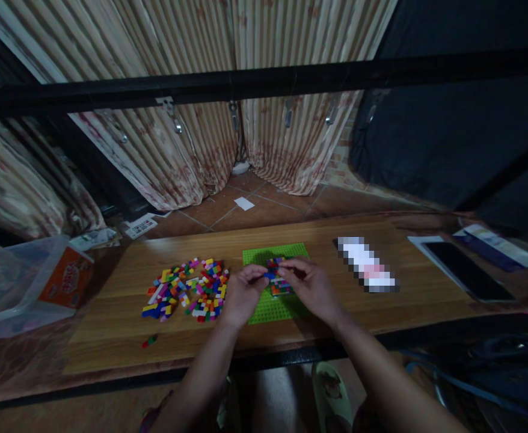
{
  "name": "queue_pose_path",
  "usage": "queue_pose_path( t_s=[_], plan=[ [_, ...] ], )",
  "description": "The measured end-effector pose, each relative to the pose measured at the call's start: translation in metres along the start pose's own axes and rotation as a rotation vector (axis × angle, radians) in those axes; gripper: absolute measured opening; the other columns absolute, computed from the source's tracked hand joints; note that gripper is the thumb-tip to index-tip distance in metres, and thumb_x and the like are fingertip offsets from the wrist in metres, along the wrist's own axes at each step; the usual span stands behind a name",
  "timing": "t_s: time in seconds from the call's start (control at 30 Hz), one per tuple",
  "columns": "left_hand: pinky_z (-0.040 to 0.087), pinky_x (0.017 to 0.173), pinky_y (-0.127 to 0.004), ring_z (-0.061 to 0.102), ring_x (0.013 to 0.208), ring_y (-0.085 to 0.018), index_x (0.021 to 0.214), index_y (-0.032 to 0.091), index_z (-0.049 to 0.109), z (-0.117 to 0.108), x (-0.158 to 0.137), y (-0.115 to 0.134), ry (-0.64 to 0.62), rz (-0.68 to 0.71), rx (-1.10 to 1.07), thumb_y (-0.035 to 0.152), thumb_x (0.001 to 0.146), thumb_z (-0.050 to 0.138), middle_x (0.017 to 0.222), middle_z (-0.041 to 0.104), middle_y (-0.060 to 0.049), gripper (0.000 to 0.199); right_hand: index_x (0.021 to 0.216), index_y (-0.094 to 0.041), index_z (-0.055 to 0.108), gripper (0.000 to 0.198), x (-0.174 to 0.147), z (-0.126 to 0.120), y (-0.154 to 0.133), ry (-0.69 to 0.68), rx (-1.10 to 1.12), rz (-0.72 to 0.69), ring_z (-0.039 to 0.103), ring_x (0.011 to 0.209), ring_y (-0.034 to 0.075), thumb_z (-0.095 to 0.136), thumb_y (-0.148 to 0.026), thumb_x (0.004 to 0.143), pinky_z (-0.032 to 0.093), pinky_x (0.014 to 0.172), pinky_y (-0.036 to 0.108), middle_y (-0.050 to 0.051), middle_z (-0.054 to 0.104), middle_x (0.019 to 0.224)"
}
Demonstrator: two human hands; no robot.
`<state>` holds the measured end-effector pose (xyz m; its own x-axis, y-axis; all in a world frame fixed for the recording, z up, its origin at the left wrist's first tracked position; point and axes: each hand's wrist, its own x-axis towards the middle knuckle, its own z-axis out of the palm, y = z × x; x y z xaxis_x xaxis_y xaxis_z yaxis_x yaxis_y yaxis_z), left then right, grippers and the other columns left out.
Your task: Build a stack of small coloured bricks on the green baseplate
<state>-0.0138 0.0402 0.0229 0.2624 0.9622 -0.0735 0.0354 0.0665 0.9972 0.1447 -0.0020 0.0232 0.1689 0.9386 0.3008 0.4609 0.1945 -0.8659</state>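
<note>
A green studded baseplate (pixel 255 314) lies on the wooden board, with a block of multicoloured toy bricks (pixel 282 290) built up on it. At the left side of that block, my left hand (pixel 245 291) is closed in a pinch, with a small blue brick (pixel 269 275) at its fingertips. My right hand (pixel 313 285) reaches over the block from the right, thumb and fingers drawn together close to the bricks. Its fingertips cover part of the block, and what they hold cannot be made out. Left of the baseplate lies a spread of loose toy bricks (pixel 205 288).
A red and green brick piece (pixel 149 341) lies near the front of the wooden board (pixel 110 337). A clear plastic bin (pixel 20 288) stands at left. A blurred-out object (pixel 367 264) and a dark tablet-like slab (pixel 469 270) lie at right. A black bar (pixel 264 84) crosses behind.
</note>
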Motion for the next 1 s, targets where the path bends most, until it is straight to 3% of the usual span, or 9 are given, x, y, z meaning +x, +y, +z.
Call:
queue_pose_path(
  t_s=[0.23, 0.4, 0.7, 0.87, 1.0],
  plan=[
    [0.049, 0.074, -0.026, 0.064, 0.074, -0.015, 0.081, 0.017, 0.065, 0.012, -0.003, -0.006, -0.071, 0.09, 0.069, 0.016, 0.07, 0.064, 0.077, 0.069, -0.003, 0.011, 0.091, -0.023, 0.071, 0.016, -0.004, 0.0, 0.001, -0.125, 0.023, 0.003, 0.063, 0.081, 0.017, 0.059, -0.029, 0.083, 0.047, 0.076, 0.03, 0.002, 0.07, 0.086],
    [0.048, 0.078, -0.029, 0.064, 0.08, -0.016, 0.086, 0.018, 0.066, 0.002, 0.0, -0.008, 0.06, 0.195, 0.36, 0.013, 0.075, 0.056, 0.089, 0.07, -0.004, 0.016, 0.086, -0.024, 0.072, 0.012, 0.001, -0.009, 0.014, -0.071, -0.075, 0.024, 0.062, 0.081, 0.017, 0.062, -0.027, 0.08, 0.046, 0.077, 0.032, 0.002, 0.067, 0.087],
    [0.048, 0.07, -0.027, 0.064, 0.074, -0.016, 0.084, 0.017, 0.066, 0.001, 0.008, -0.025, 0.032, 0.104, 0.332, 0.017, 0.076, 0.056, 0.081, 0.07, -0.005, 0.012, 0.08, -0.03, 0.075, 0.012, 0.005, 0.002, 0.023, 0.02, -0.259, -0.006, 0.054, 0.096, 0.02, 0.069, -0.022, 0.073, 0.041, 0.089, 0.039, 0.003, 0.059, 0.096],
    [0.046, 0.063, -0.025, 0.063, 0.066, -0.015, 0.085, 0.017, 0.066, 0.006, 0.009, -0.026, -0.016, 0.05, 0.338, 0.024, 0.079, 0.055, 0.071, 0.067, -0.003, 0.015, 0.075, -0.03, 0.074, 0.011, 0.006, 0.007, 0.024, 0.101, -0.243, 0.017, 0.05, 0.101, 0.022, 0.071, -0.021, 0.07, 0.039, 0.09, 0.04, 0.003, 0.057, 0.101],
    [0.045, 0.059, -0.024, 0.061, 0.065, -0.015, 0.081, 0.016, 0.066, 0.011, 0.013, -0.026, 0.019, 0.025, 0.318, 0.032, 0.079, 0.056, 0.068, 0.066, -0.002, 0.019, 0.072, -0.029, 0.074, 0.009, 0.005, 0.01, 0.025, 0.129, -0.216, 0.04, 0.05, 0.101, 0.022, 0.071, -0.021, 0.068, 0.038, 0.092, 0.041, 0.003, 0.057, 0.101]
  ],
)
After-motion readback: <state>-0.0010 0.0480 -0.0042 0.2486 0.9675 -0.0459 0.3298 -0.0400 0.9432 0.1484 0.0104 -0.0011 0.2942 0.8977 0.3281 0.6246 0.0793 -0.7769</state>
